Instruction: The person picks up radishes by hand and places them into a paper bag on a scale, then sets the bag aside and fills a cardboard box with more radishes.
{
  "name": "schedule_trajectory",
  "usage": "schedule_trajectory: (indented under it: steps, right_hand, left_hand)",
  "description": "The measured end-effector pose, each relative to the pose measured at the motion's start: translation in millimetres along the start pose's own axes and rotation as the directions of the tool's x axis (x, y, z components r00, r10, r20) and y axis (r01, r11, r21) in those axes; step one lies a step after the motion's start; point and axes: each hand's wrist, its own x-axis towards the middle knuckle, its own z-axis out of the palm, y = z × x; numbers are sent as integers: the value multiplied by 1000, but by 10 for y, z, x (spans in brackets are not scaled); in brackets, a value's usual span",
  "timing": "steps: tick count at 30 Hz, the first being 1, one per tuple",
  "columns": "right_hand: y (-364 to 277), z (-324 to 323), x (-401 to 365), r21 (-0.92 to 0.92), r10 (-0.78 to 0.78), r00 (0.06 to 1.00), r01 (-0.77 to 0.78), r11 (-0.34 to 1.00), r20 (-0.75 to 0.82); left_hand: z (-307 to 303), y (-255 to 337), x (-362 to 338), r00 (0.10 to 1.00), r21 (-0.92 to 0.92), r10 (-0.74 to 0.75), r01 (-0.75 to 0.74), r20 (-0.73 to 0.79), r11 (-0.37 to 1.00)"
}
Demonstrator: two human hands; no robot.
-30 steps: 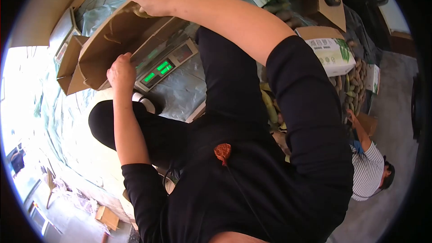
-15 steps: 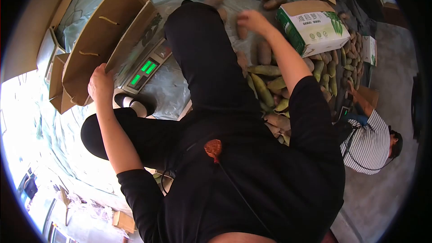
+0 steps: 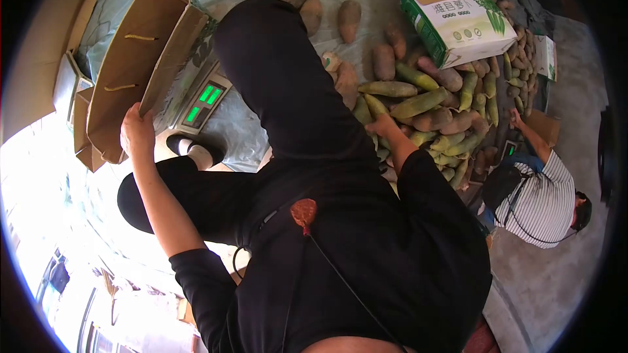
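Note:
On the left side, my left hand [image 3: 137, 132] is closed on the near edge of an open cardboard box [image 3: 134, 59] with rope handles. The box stands on a scale whose green digits glow on its display [image 3: 204, 103]. My right hand [image 3: 384, 127] is down at the pile beside my knee, among long green radishes [image 3: 418, 103] and brownish, soil-covered roots [image 3: 383, 60]. Its fingertips are partly hidden there, and I cannot tell whether they grip a radish.
A white and green printed carton [image 3: 461, 26] sits on the pile at the upper right. Loose brown roots [image 3: 349, 21] lie on the plastic sheet [image 3: 242, 124]. Far right, a person in a striped shirt [image 3: 540, 202] reaches toward the pile. Another cardboard box [image 3: 39, 46] stands at far left.
My right hand has come down from above the loose roots to the green radishes near my thigh. My left hand still holds the box edge. The whole view has shifted slightly.

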Motion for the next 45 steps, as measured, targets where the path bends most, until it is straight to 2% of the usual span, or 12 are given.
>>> schedule_trajectory:
  steps: [2,10,14,18,20,24,28,34,38,40,42,45]
  right_hand:
    - [106,339,27,345,166,985,-142,928,-43]
    - [-93,213,-82,371,190,981,-167,913,-26]
    - [-155,-362,-253,310,221,928,-314,898,300]
    - [-88,-686,-297,273,113,981,-153,950,158]
    - [-113,-860,-345,430,139,988,-156,890,69]
    - [-639,-1512,-529,384,-145,982,181,906,-121]
    - [-1107,-2124,-307,231,-349,862,448,864,-368]
    - [-2658,-3078,-970,-274,-710,462,700,660,-531]
    - [-3654,-3197,-1572,-226,-860,311,877,423,-405]
    - [-4041,-3119,-1517,-527,-913,156,774,350,-377]
    - [-4456,-2969,-1936,-398,-899,370,807,436,-234]
    - [-4872,-2728,-2003,-587,-981,132,787,190,-141]
  left_hand:
    - [-100,111,-42,999,-6,-23,24,23,1000]
    - [-5,4,-18,1000,80,-27,26,4,996]
    - [-73,75,-100,998,36,38,-36,-56,999]
    - [-77,67,-151,994,63,99,-97,-37,993]
    - [-73,54,-172,994,-18,94,-95,-47,995]
    - [-138,59,-180,996,-63,91,-92,-19,994]
    - [-107,42,-169,994,-50,95,-98,-63,994]
    - [-53,-2,-141,988,-22,104,-107,-113,994]
    - [-77,18,-132,988,-3,94,-95,-125,995]
    - [-64,4,-114,986,1,103,-104,-132,995]
    - [-47,-6,-104,984,3,118,-118,-132,993]
    - [-71,-5,-112,986,-5,126,-127,-108,992]
